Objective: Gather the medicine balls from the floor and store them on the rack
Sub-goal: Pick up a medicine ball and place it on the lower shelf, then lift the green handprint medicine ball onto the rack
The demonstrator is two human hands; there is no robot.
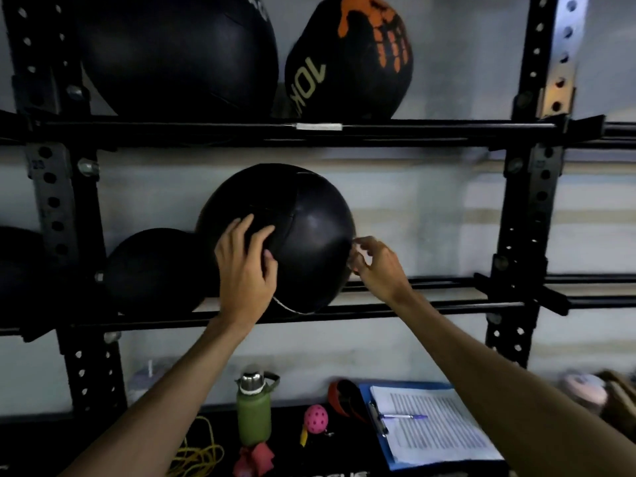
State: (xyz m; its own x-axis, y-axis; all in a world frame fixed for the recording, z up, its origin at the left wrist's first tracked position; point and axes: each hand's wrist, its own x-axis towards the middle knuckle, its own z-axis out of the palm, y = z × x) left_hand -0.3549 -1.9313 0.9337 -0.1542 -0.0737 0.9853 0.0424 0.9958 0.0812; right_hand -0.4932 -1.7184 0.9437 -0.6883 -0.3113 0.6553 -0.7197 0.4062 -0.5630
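A large black medicine ball (309, 228) rests on the middle rails of the black rack (447, 306). My left hand (246, 266) lies flat on its front left side, fingers spread. At the ball's right edge my right hand (373, 265) hovers with fingers loosely curled and holds nothing; whether it touches the ball I cannot tell. To the left on the same rails sits a smaller black ball (151, 270), touching the large one. The upper shelf carries a big black ball (179, 49) and a black and orange ball (351, 56) marked 10K.
Below the rack lie a green bottle (254, 413), a pink perforated ball (316, 418), a blue clipboard with papers and a pen (433, 428), and yellow cord (199, 452). Perforated uprights (526, 208) stand left and right. Another dark ball (17, 266) sits at the far left.
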